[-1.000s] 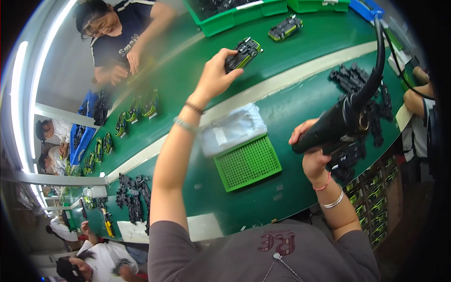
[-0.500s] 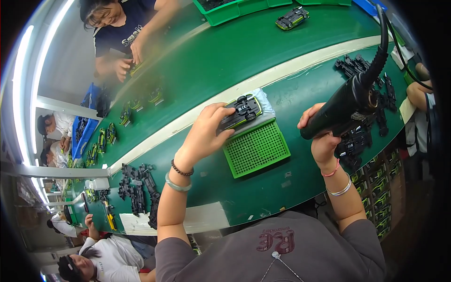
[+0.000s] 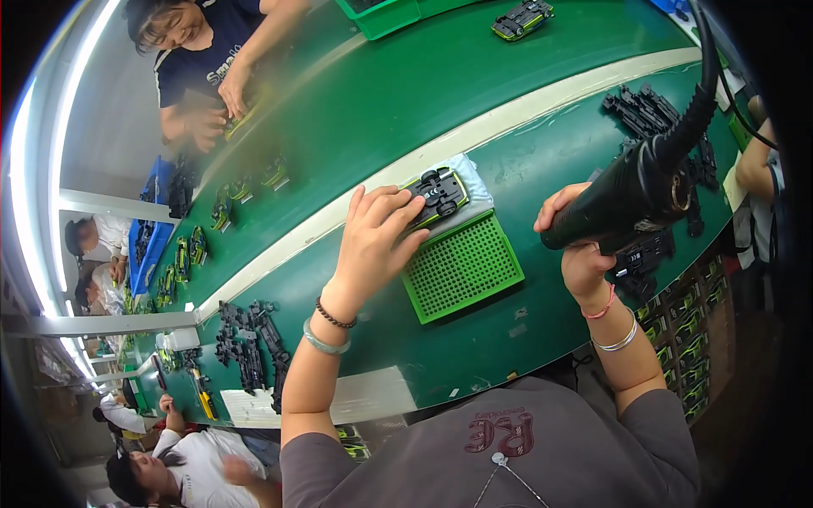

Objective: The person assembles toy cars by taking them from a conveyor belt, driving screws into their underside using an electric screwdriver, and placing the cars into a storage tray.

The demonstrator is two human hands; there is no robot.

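Upside down on a light blue cloth (image 3: 480, 188) lies a toy car (image 3: 439, 191), its black underside and wheels up and a yellow-green body edge showing. My left hand (image 3: 378, 237) grips its left end, fingertips on the underside and thumb along the near side; that end is partly hidden. In my right hand (image 3: 584, 245) is a black electric screwdriver (image 3: 614, 203) with a thick cable, the fingers wrapped round its body. It is held above the bench, to the right of the car and apart from it. A green perforated tray (image 3: 466, 267) sits just below the car.
Black chassis parts (image 3: 648, 114) are piled at right, and more black parts (image 3: 246, 347) lie at left. Beyond a pale divider strip (image 3: 415, 161), another toy car (image 3: 522, 19) and a green bin (image 3: 385, 19) stand. A co-worker (image 3: 207, 68) works at the far left.
My left hand's fingers have loosened and straightened somewhat on the toy car. The screwdriver stays nearly in place in my right hand. The view has shifted slightly.
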